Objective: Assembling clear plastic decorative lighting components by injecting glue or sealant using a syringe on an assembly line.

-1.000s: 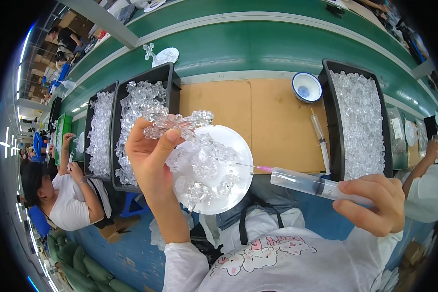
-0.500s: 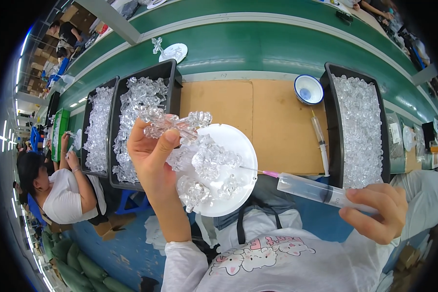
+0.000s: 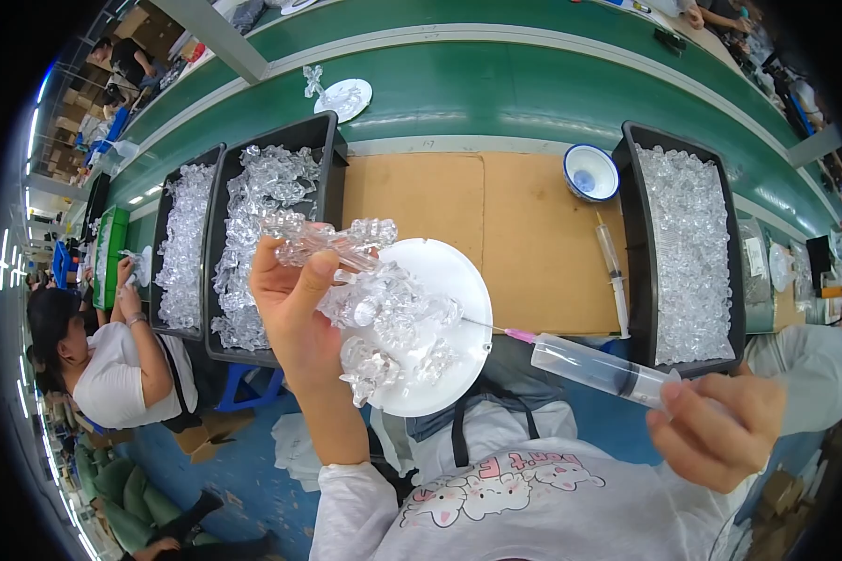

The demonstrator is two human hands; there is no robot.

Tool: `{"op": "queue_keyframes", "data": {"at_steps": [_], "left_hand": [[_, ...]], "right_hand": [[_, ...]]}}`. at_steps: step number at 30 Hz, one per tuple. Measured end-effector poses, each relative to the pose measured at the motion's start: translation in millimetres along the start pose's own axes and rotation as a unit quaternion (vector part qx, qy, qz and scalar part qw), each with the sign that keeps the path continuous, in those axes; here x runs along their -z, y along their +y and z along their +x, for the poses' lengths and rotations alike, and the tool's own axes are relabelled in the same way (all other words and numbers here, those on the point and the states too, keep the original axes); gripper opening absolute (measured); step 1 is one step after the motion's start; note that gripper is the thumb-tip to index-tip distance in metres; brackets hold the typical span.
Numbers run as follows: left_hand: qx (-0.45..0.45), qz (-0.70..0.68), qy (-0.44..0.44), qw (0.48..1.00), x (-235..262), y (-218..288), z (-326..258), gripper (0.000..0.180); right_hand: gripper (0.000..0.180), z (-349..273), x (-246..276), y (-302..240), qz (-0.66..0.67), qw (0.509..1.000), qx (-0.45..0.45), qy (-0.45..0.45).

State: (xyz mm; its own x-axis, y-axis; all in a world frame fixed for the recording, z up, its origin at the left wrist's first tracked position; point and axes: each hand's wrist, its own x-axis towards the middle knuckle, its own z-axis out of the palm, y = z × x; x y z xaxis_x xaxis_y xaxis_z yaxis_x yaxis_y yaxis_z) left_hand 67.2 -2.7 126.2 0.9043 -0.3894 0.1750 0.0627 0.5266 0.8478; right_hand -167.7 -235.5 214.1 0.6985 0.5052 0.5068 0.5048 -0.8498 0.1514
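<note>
My left hand is closed around a clear plastic branched piece, pinched between thumb and fingers. Just beneath and beside it is a round white plate bearing several clear flower-like pieces; my hand overlaps its left side, and what supports the plate is hidden. In my right hand is a large clear syringe, gripped near its rear end. Its thin needle, with a pink hub, points left at the clear pieces on the plate. Whether the tip touches them I cannot tell.
Black bins of clear parts stand at the left, another black bin at the right. A smaller syringe and a blue-rimmed bowl rest on the cardboard. Behind, a white plate lies on a green surface. A co-worker sits left.
The white plate on the green surface behind has shifted right. My right hand has dropped slightly at the syringe's rear. Someone's legs have come into view at the lower left.
</note>
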Motion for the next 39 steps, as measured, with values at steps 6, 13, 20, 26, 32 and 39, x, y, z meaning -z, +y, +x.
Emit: {"op": "queue_keyframes", "data": {"at_steps": [6, 13, 20, 26, 32, 39], "left_hand": [[-0.003, -0.02, 0.033, 0.999, 2.2, -3.0, -3.1, 0.027], [-0.005, -0.01, 0.007, 1.0, 3.4, -2.7, -1.5, 0.028], [-0.006, -0.006, 0.015, 1.0, 1.4, -1.8, -2.3, 0.027], [0.002, 0.005, 0.015, 1.0, -0.9, -3.2, -3.1, 0.027], [0.001, -0.007, 0.015, 1.0, -3.0, -3.5, -4.0, 0.026], [0.019, 0.015, 0.004, 1.0, 5.9, -11.5, -2.2, 0.025]], "right_hand": [[0.021, 0.5, -1.6, -7.5, -0.054, 0.997, 0.043, -0.016], [0.028, -0.3, -5.2, -5.5, 0.049, 0.996, -0.076, 0.005], [0.025, 1.1, -4.4, -5.0, 0.041, 0.995, -0.089, -0.014], [0.024, -1.4, -4.0, -7.1, 0.041, 0.994, -0.099, -0.018], [0.024, -0.8, -6.5, -7.5, 0.039, 0.994, -0.1, -0.017], [0.026, 3.3, -9.4, -0.7, 0.049, 0.993, -0.098, -0.034]]}}
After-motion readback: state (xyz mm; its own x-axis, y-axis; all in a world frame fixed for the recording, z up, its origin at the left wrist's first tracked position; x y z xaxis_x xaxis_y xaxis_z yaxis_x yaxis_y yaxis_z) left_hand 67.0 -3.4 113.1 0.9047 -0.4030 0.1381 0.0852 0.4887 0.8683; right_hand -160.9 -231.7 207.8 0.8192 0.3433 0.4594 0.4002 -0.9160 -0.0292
